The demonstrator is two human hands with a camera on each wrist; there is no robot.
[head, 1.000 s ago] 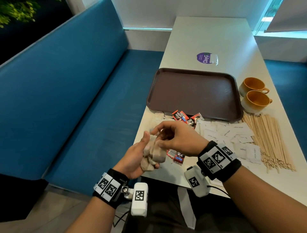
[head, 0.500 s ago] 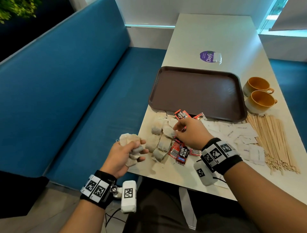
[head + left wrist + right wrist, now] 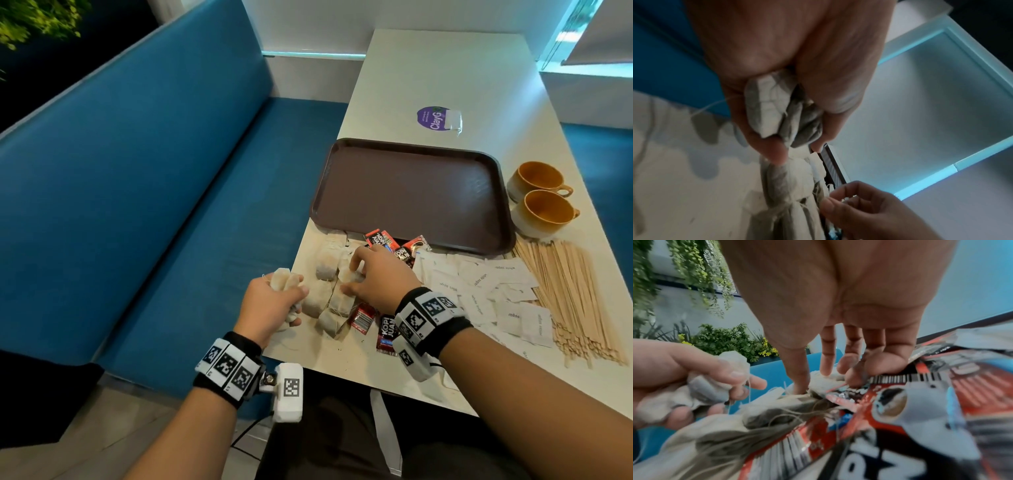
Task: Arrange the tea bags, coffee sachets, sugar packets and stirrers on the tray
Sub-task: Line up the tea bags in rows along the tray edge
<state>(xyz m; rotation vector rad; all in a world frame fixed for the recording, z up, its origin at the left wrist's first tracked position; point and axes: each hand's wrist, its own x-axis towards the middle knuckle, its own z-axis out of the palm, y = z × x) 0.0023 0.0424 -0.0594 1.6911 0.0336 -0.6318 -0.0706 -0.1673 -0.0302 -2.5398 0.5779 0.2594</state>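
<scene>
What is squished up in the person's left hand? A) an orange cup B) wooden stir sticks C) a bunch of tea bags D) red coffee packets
C: the left hand grips a bunch of tea bags, its fingers curled round them, while the red coffee sachets, the wooden stirrers and the orange cups all lie on the table.

The tray (image 3: 411, 192) was dark brown. Sachets (image 3: 383, 240) were red and black; cups (image 3: 544, 212) were orange, the bench (image 3: 137, 205) blue.
</scene>
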